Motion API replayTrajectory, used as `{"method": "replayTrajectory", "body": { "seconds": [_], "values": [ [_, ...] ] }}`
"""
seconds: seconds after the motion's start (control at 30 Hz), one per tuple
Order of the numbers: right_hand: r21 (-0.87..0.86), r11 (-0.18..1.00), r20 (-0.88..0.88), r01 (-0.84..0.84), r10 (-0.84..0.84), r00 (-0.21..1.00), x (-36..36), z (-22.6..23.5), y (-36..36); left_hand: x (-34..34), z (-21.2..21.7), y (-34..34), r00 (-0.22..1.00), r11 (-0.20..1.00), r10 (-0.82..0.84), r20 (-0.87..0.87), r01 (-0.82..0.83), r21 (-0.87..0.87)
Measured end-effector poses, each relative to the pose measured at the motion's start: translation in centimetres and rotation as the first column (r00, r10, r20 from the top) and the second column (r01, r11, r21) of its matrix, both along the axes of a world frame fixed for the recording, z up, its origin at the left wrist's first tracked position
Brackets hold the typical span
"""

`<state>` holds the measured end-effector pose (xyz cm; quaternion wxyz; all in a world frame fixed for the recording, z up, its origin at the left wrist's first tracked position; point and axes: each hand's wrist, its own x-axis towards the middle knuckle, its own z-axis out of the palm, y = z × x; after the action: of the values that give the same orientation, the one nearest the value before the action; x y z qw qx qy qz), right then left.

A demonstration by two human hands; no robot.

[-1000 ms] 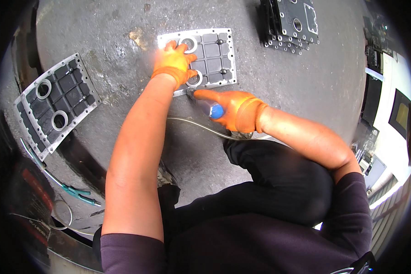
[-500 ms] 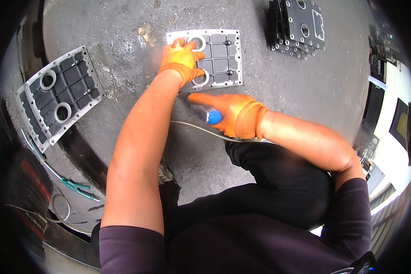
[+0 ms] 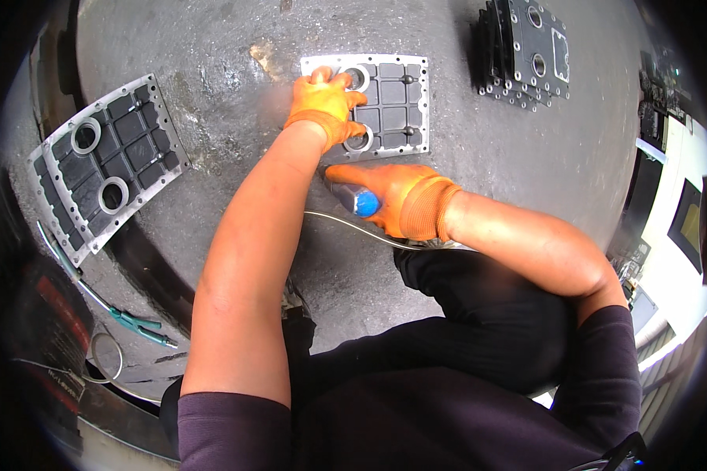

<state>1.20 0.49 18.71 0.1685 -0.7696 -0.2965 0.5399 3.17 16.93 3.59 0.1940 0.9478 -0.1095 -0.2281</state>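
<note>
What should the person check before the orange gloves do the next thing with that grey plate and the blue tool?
1. Left hand resting on the ribbed grey metal plate with two round holes: ok.
2. Right hand gripping the blue-ended hand tool: ok.
3. Tool tip touching the plate's edge: cannot tell, hidden by the gloves.
4. Thin pale hose trailing from the tool lies free on the round grey worktable: ok.
5. Plate flat on the table: ok.

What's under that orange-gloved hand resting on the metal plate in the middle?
The left hand lies on the grey ribbed plate, covering its left part. Two round holes show beside the fingers. What lies directly beneath the palm is hidden. The plate rests on the round grey table.
</note>
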Motion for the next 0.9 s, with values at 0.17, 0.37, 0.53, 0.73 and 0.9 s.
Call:
{"method": "replayTrajectory", "body": {
  "seconds": [0.17, 0.37, 0.53, 0.73, 0.9],
  "values": [
    [-0.071, 0.996, -0.062, 0.044, -0.048, 0.997, 1.1, -0.4, 0.3, -0.4, -0.8, 0.3, 0.999, 0.999, 0.011, 0.044, -0.009, -0.052],
    [-0.154, 0.981, -0.019, -0.119, 0.118, 0.993, 0.5, 0.8, 2.2, 0.1, -0.6, 0.0, 1.0, 0.998, 0.009, 0.005, -0.008, -0.066],
    [-0.242, 0.958, -0.075, -0.157, 0.143, 0.987, 1.4, 1.7, 4.8, 0.7, 0.0, 0.0, 0.999, 1.0, -0.002, -0.038, 0.002, -0.019],
    [-0.006, 0.962, -0.133, 0.272, -0.271, 0.953, 0.8, 1.8, -3.1, -1.6, 0.8, -0.4, 0.999, 1.0, 0.005, -0.038, -0.006, -0.01],
    [-0.163, 0.835, 0.056, 0.526, -0.524, 0.85, 2.9, 9.5, -6.4, -7.1, -2.0, -8.4, 0.864, 0.895, 0.446, 0.234, -0.426, -0.133]
  ]
}}
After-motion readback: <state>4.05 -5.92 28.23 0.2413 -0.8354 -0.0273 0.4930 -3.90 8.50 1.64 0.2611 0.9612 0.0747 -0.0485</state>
